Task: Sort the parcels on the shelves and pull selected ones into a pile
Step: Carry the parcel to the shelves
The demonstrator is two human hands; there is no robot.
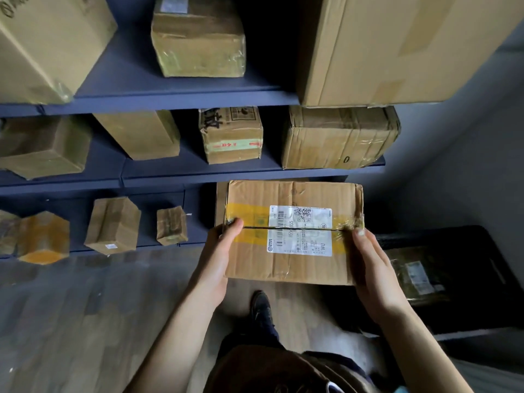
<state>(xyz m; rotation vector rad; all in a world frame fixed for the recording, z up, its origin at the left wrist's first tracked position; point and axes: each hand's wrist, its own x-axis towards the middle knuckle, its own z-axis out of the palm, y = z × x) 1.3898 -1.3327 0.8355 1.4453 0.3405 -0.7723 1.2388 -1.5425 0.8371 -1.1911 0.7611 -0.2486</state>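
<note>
I hold a flat cardboard parcel with yellow tape and a white shipping label in front of the lowest shelf. My left hand grips its left edge, thumb on top. My right hand grips its right edge. The parcel is level, off the shelf, above the floor. Other cardboard parcels stand on the blue shelves: a small one and a medium one on the lowest shelf, and a printed box on the middle shelf.
A dark bin or tray on the floor at the right holds a plastic-wrapped package. A big box overhangs the top shelf at the right. My shoe is on the wooden floor below the parcel.
</note>
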